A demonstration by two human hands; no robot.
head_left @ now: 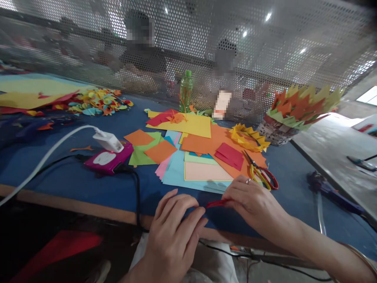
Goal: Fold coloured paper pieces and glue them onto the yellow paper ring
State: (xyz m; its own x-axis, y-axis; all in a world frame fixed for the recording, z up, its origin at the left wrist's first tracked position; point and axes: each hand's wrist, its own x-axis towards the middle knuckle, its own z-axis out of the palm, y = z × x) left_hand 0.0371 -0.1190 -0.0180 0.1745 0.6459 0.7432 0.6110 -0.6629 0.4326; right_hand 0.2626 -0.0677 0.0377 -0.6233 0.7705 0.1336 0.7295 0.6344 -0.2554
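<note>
My left hand (173, 232) lies near the table's front edge, fingers stretched forward and pressing on one end of a small red paper piece (216, 203). My right hand (253, 204) is curled, pinching the other end of that red piece; a ring shows on one finger. Just beyond my hands lies a stack of coloured paper sheets (194, 157) in orange, yellow, pink, light blue and green. Scissors (263, 175) with red and yellow handles rest right of the stack, close to my right hand.
A pink device (107, 159) with a white plug and cables sits at left. A green bottle (186, 90) stands by the mesh screen, people behind it. A folded-paper basket (294, 114), a yellow paper ring (249, 137), paper scraps (94, 102) and a glue gun (332, 192) are around.
</note>
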